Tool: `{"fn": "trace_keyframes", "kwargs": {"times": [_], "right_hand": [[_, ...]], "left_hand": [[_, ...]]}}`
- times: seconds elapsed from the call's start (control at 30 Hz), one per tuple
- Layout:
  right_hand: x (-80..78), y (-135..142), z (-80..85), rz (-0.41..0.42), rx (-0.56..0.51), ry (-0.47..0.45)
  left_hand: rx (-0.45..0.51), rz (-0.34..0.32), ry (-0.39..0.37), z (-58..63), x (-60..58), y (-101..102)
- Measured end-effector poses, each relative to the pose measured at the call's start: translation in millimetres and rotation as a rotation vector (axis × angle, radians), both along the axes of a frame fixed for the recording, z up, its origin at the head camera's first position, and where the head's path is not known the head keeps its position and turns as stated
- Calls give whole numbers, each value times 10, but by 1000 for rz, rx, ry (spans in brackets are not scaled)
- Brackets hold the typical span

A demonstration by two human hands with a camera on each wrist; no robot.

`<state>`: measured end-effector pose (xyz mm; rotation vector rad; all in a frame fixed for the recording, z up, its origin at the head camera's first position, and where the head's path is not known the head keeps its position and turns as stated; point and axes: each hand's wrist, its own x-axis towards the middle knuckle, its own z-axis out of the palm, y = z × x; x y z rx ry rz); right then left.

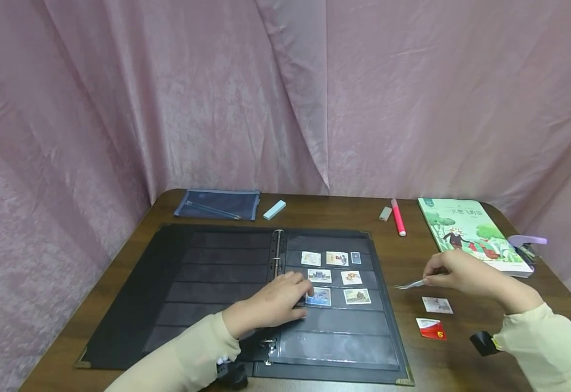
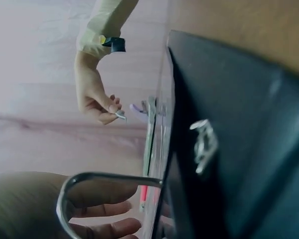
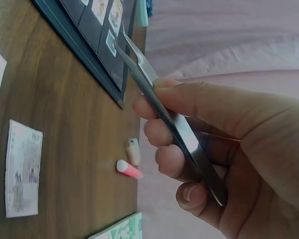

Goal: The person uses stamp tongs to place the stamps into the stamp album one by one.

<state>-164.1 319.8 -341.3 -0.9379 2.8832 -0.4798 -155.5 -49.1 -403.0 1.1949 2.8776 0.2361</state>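
My right hand (image 1: 459, 275) holds metal tweezers (image 3: 182, 127) between thumb and fingers. Their bent tips stand slightly apart above the table, just right of the stamp album (image 1: 324, 326), with nothing between them. A pale stamp (image 1: 437, 305) and a red-and-white stamp (image 1: 430, 329) lie on the wood nearer the body. My left hand (image 1: 272, 299) rests with loose fingers over the album's right page, beside the metal rings (image 1: 277, 253); its fingertips reach the edge of a blue stamp (image 1: 320, 296). Several other stamps (image 1: 356, 296) sit in the upper strips of that black page.
A green picture book (image 1: 476, 231) with a purple-handled object (image 1: 527, 240) beside it lies at the right. Along the back are a pink marker (image 1: 398, 218), a small eraser (image 1: 385, 213), a light blue box (image 1: 274, 209) and a blue mesh pouch (image 1: 216, 204). Pink curtain (image 1: 285, 98) hangs behind.
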Motion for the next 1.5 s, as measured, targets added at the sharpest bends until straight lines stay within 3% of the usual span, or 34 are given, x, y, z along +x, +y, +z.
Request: {"fn": "trace_keyframes", "kwargs": {"times": [0.3, 0.5, 0.87, 1.23, 1.5], "right_hand": [[118, 196, -55, -31, -5, 53], [244, 392, -166, -69, -41, 149], [352, 722, -396, -185, -38, 234], [447, 940, -442, -301, 94, 177], [427, 1016, -445, -349, 164, 56]], "left_hand": [[2, 8, 43, 1, 137, -35], [12, 45, 54, -30, 196, -37], [48, 69, 58, -138, 187, -41], [44, 79, 6, -160, 181, -32], [49, 85, -7, -160, 174, -40]]}}
